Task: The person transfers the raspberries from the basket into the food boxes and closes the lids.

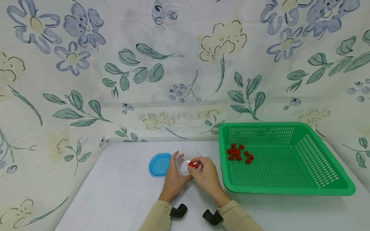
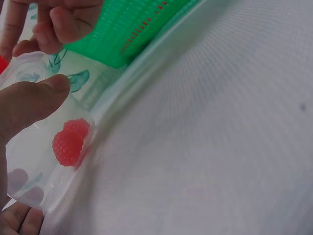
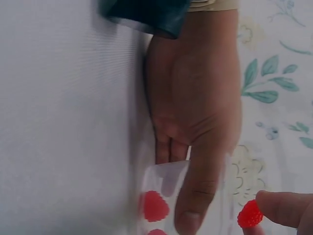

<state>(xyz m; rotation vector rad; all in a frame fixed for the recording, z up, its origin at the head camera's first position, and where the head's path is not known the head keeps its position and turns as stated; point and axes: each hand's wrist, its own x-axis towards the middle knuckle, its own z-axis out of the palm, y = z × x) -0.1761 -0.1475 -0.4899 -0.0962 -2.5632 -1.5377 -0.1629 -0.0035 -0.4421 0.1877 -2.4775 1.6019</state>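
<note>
My left hand (image 1: 175, 181) grips a clear plastic container (image 1: 186, 154) on the table, thumb over the near side and fingers round the far side. Through its wall in the left wrist view, raspberries (image 2: 70, 143) show at the bottom. Above the container's opening, my right hand (image 1: 207, 175) pinches one red raspberry (image 3: 250, 214) between thumb and fingertips. A blue lid (image 1: 158, 165) lies flat just left of the container, partly covered by the left hand.
A green slotted basket (image 1: 289, 193) stands on the right of the white table (image 1: 121, 186). Several raspberries (image 1: 237, 152) lie at its left end. Behind the table hangs a flowered cloth (image 1: 185, 70). Black wrist mounts (image 1: 180, 210) sit at both cuffs.
</note>
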